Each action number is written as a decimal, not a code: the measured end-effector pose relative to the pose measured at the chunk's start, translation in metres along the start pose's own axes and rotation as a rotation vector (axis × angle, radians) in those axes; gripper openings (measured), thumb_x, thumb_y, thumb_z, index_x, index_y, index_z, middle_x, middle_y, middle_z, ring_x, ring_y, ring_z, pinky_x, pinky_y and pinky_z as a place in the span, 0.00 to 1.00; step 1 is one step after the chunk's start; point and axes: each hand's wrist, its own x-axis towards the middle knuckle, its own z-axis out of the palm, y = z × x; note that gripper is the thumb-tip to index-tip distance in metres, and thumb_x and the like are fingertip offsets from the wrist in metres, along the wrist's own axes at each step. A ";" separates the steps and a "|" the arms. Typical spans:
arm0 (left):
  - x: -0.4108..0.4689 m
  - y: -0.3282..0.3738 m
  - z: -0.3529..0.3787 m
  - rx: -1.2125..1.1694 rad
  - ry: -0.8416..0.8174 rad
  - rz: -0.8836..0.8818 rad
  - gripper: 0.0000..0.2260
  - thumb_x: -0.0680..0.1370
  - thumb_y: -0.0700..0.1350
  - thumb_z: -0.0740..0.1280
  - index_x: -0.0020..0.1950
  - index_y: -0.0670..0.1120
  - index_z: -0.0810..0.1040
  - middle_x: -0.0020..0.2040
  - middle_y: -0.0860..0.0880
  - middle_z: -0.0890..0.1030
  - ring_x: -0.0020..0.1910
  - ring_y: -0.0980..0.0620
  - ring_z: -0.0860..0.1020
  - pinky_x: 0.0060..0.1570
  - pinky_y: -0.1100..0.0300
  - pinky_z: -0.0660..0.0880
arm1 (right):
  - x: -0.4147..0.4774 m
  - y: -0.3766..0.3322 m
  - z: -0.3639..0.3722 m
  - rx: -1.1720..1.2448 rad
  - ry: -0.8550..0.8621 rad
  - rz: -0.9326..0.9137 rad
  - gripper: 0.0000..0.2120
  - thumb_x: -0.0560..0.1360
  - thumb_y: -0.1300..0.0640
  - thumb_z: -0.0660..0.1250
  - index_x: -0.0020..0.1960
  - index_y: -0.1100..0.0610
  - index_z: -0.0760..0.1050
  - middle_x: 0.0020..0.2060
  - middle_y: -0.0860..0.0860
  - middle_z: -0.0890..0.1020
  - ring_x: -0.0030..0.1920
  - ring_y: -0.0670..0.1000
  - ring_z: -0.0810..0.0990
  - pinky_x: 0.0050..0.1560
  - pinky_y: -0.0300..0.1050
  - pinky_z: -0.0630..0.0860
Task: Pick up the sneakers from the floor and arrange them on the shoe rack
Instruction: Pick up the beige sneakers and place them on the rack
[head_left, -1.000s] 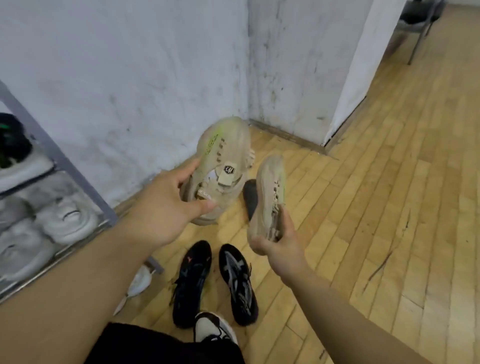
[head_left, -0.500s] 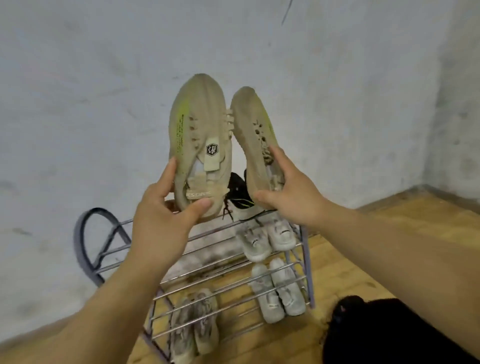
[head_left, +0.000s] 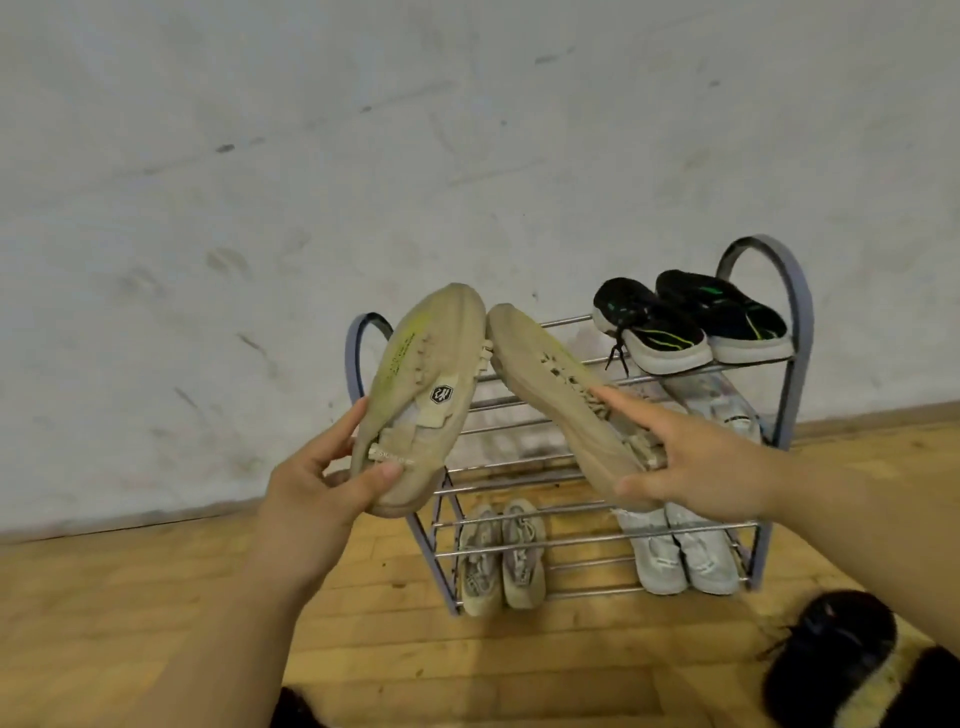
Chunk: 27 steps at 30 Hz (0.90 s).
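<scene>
While the pair is held in the air in front of the shoe rack, one beige sneaker is carried in each hand: the left sneaker is pinched at its heel by the left hand, thumb on the collar and fingers wrapped behind, and the right sneaker is clasped at its heel end by the right hand, thumb under the sole edge and index finger laid along the laces. Both toes are tilted up and toward each other, nearly touching above the rack's upper tiers. The shoes are judged light, since each is managed by a few fingers, and the knit uppers look soft and likely to buckle if squeezed midway; the heel and sole rim are judged the firmer places to be gripped. Free bar space is seen left of the black sneakers on the top tier. Lower tiers are occupied by a beige pair and a white pair.
</scene>
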 end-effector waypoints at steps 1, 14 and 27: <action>0.001 -0.003 -0.005 -0.027 -0.027 -0.025 0.29 0.69 0.41 0.78 0.67 0.60 0.79 0.59 0.55 0.86 0.54 0.53 0.85 0.49 0.57 0.82 | 0.001 0.002 -0.001 -0.003 -0.058 0.006 0.47 0.75 0.48 0.76 0.76 0.24 0.47 0.78 0.32 0.57 0.75 0.39 0.61 0.73 0.41 0.65; 0.010 -0.048 -0.037 -0.058 -0.393 -0.520 0.33 0.62 0.38 0.84 0.66 0.53 0.82 0.60 0.39 0.84 0.54 0.42 0.85 0.48 0.49 0.83 | 0.013 0.041 0.030 -0.315 -0.760 0.439 0.43 0.75 0.48 0.73 0.77 0.25 0.50 0.81 0.45 0.56 0.76 0.53 0.64 0.71 0.49 0.68; 0.030 -0.120 0.039 0.385 -0.487 -0.758 0.24 0.73 0.42 0.80 0.66 0.56 0.79 0.59 0.43 0.82 0.51 0.43 0.85 0.44 0.50 0.85 | 0.061 0.111 0.102 -0.264 -0.598 0.597 0.45 0.78 0.53 0.71 0.84 0.46 0.44 0.79 0.54 0.63 0.69 0.57 0.73 0.54 0.44 0.72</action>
